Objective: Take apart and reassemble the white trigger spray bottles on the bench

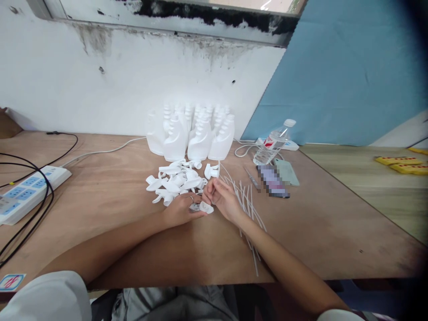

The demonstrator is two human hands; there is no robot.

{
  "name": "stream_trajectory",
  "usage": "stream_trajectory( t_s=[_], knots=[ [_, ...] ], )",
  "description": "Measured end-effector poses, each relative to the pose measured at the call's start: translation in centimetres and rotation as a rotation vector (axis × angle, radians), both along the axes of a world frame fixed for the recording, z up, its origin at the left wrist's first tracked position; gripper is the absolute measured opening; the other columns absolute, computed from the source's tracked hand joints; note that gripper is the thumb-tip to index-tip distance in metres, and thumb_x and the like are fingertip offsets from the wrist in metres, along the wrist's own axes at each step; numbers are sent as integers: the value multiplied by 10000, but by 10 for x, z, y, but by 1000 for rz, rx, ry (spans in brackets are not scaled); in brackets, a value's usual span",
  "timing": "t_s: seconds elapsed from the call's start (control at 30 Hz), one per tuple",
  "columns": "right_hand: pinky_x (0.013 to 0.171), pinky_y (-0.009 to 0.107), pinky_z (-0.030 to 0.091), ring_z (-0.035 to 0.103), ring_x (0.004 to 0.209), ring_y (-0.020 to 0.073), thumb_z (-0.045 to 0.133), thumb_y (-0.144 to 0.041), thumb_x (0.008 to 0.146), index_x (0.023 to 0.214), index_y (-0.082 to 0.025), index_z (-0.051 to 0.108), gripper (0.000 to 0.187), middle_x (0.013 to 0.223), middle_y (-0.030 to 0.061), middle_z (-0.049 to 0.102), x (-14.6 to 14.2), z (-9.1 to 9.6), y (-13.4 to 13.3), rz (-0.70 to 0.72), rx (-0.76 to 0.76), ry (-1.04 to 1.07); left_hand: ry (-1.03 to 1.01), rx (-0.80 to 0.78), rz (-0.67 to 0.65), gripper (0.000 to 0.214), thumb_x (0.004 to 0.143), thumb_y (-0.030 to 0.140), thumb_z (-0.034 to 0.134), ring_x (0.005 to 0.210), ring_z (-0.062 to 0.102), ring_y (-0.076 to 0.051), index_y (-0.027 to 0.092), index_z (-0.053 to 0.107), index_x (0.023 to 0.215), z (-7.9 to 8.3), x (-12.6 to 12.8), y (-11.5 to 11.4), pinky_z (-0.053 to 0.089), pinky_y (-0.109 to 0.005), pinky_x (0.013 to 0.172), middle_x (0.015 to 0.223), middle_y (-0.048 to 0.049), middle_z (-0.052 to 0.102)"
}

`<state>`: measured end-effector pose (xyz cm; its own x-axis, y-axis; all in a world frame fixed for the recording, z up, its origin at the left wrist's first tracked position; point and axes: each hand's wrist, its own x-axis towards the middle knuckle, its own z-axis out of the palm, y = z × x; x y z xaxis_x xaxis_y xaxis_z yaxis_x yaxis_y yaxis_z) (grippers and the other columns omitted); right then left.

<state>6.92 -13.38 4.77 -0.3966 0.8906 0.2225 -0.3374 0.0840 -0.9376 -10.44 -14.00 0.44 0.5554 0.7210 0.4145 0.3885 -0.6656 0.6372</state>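
Note:
My left hand (182, 209) is closed around a white spray trigger head (204, 207) just above the wooden table (100, 200). My right hand (222, 196) meets it from the right, fingers pinched at the head; what they pinch is too small to name. A pile of white trigger heads (175, 180) lies directly behind my hands. Thin white dip tubes (249, 200) are strewn on the table under and right of my right wrist. Several white plastic bottles (194, 133) stand in a group behind the pile.
A white power strip (26, 189) with black cables (36, 214) lies at the left. A clear water bottle (272, 142), a phone (272, 180) and a metal tool (251, 178) rest to the right. A blue panel (351, 76) leans on the wall; yellow items (401, 164) sit far right.

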Motion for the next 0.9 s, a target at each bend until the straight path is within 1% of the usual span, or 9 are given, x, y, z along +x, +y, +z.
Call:
stream_trajectory(
  t_s=[0.03, 0.1, 0.17, 0.23, 0.37, 0.5, 0.7, 0.8, 0.9],
  knots=[
    [639, 289, 405, 509, 644, 147, 427, -442, 942, 750, -192, 535, 333, 676, 7, 497, 5, 1, 1, -17, 95, -121, -14, 1, -3, 354, 798, 388, 679, 931, 649, -212, 124, 648, 1032, 0, 0, 0, 502, -310, 839, 991, -100, 691],
    [776, 310, 415, 545, 816, 174, 466, -422, 933, 802, -187, 587, 295, 817, 40, 567, 15, 3, 3, -52, 311, -412, -39, 6, -9, 352, 796, 387, 682, 945, 647, -207, 128, 645, 1032, -1, -1, 1, 500, -303, 849, 1011, -99, 691],
    [785, 298, 415, 546, 812, 167, 502, -387, 921, 836, -192, 600, 234, 826, 31, 584, 25, 4, 6, -35, 442, -635, -36, 0, -16, 352, 797, 397, 679, 934, 645, -197, 151, 642, 1045, -2, -1, 2, 499, -297, 841, 1004, -81, 694],
    [735, 282, 428, 552, 748, 152, 513, -356, 917, 851, -194, 602, 196, 791, 19, 597, 32, 5, 8, 12, 474, -745, -20, -12, -11, 351, 797, 407, 676, 918, 645, -194, 167, 643, 1051, -2, -1, 2, 499, -295, 827, 991, -69, 696],
    [694, 273, 459, 578, 692, 140, 541, -342, 900, 875, -190, 618, 172, 778, 14, 611, 41, 4, 12, 61, 418, -746, -14, -33, -27, 347, 811, 387, 665, 923, 642, -192, 162, 644, 1074, 0, -1, 2, 491, -297, 836, 1010, -72, 697],
    [692, 281, 479, 617, 707, 151, 552, -349, 893, 891, -186, 638, 184, 785, 21, 633, 45, 6, 13, 117, 327, -709, -21, -38, -37, 342, 818, 385, 657, 915, 641, -189, 165, 642, 1081, 2, 0, 1, 490, -297, 827, 1009, -70, 698],
    [777, 299, 468, 630, 804, 168, 527, -296, 911, 801, -184, 654, 202, 812, 35, 658, 46, 8, 12, 95, 431, -740, -21, -46, -56, 331, 822, 379, 654, 928, 637, -195, 175, 651, 1082, 5, 0, 1, 486, -308, 837, 1014, -70, 701],
    [764, 295, 474, 628, 795, 164, 516, -287, 917, 810, -187, 652, 200, 830, 34, 657, 45, 6, 12, 107, 437, -739, -22, -51, -58, 326, 827, 367, 651, 934, 637, -192, 171, 647, 1087, 6, 0, 0, 486, -308, 842, 1021, -73, 700],
    [736, 287, 481, 630, 756, 158, 516, -298, 920, 849, -188, 641, 180, 777, 23, 654, 44, 5, 11, 81, 412, -708, -21, -40, -45, 336, 818, 369, 661, 935, 639, -196, 160, 645, 1080, 5, 0, 1, 488, -307, 833, 1023, -80, 699]
  ],
)
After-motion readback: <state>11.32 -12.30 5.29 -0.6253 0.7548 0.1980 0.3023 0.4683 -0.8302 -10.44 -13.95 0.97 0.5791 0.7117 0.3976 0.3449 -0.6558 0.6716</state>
